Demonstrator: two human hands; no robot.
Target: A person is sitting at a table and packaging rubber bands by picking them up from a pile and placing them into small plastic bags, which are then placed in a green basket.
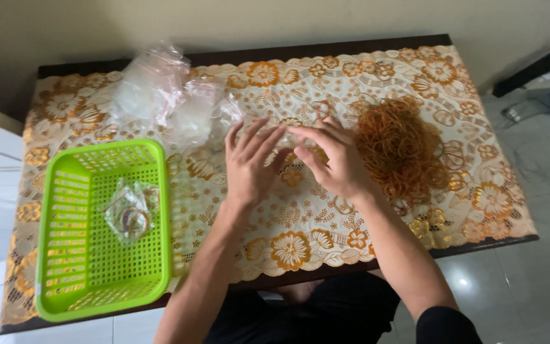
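A table [52, 67] is covered by a floral lace cloth [300, 248], with a green basket [100, 274] set at its near left corner, one filled clear bag [128, 213] kept inside. A heap of rubber bands [402, 150] is piled toward the right edge within reach, and a small clear bag [286, 136] at the middle is pinched between the spread fingers of the left hand [249, 165] and right hand [335, 159], seemingly to be held open.

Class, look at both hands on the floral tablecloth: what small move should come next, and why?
Probably the right hand reaches for the pile of orange rubber bands beside it. Both hands, left hand included, seem to hold a small clear plastic bag; one filled bag lies in the green plastic basket.
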